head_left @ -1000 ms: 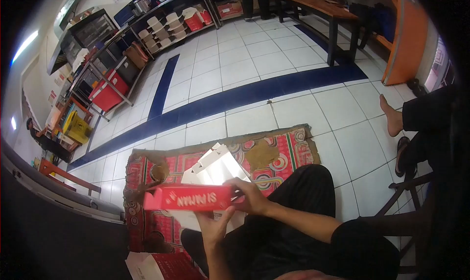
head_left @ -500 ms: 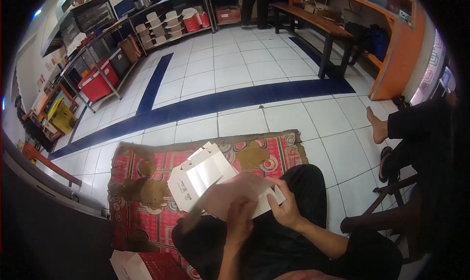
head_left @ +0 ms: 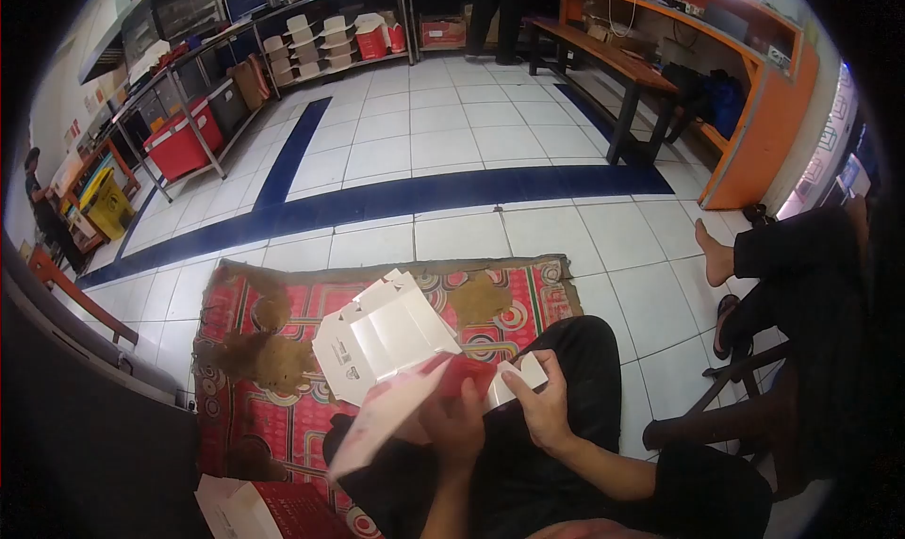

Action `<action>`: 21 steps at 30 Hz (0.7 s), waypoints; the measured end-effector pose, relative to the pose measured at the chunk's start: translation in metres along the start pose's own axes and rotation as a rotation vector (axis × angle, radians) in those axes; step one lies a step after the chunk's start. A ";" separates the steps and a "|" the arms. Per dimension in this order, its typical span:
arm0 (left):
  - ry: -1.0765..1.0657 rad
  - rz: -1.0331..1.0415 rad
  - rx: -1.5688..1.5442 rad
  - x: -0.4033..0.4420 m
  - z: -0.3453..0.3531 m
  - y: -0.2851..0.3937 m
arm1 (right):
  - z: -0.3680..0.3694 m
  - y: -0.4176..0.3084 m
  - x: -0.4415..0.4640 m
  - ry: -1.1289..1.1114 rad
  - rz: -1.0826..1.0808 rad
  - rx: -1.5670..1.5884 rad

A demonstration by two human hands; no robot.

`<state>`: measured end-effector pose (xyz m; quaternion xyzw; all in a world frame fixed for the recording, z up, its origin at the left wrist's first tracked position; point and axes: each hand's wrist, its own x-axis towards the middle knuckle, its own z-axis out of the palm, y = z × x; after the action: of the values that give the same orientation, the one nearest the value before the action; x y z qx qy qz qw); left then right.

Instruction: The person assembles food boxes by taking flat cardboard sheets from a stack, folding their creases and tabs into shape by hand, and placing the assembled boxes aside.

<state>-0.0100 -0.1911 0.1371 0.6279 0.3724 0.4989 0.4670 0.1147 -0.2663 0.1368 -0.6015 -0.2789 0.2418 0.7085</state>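
Note:
A cardboard carton (head_left: 388,418) with white inside and red print is over my lap, partly folded and blurred along its left panel. My left hand (head_left: 456,426) has its fingers curled at the carton's red part, near its middle. At the right end, my right hand (head_left: 545,405) pinches a small white flap between thumb and fingers. Just beyond them, flat white carton blanks (head_left: 385,336) lie stacked on the mat, printed with small dark marks. A folded red and white carton (head_left: 283,511) sits at the lower left.
I sit on a worn red patterned mat (head_left: 283,421) on white tiles. To the right are a wooden stool (head_left: 726,421) and another person's bare foot (head_left: 714,253). Shelves (head_left: 335,75) with stacked cartons and a wooden bench (head_left: 603,57) stand farther back.
The carton's large panel has swung left and down, and its red printed side now shows. My right hand has shifted slightly, still on the end flap. The view has tilted a little.

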 end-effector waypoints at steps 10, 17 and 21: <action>-0.024 -0.226 0.000 0.013 -0.022 0.023 | -0.013 -0.017 0.014 -0.457 -0.488 -0.398; -0.077 -0.173 -0.168 0.002 -0.008 0.028 | -0.011 -0.017 0.016 -0.379 -0.487 -0.444; -0.066 -0.305 -0.320 -0.002 0.001 0.025 | -0.003 -0.025 0.016 -0.367 -0.294 -0.312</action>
<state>-0.0094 -0.2005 0.1599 0.4981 0.3636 0.4544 0.6428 0.1284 -0.2612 0.1627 -0.6026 -0.5208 0.1952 0.5723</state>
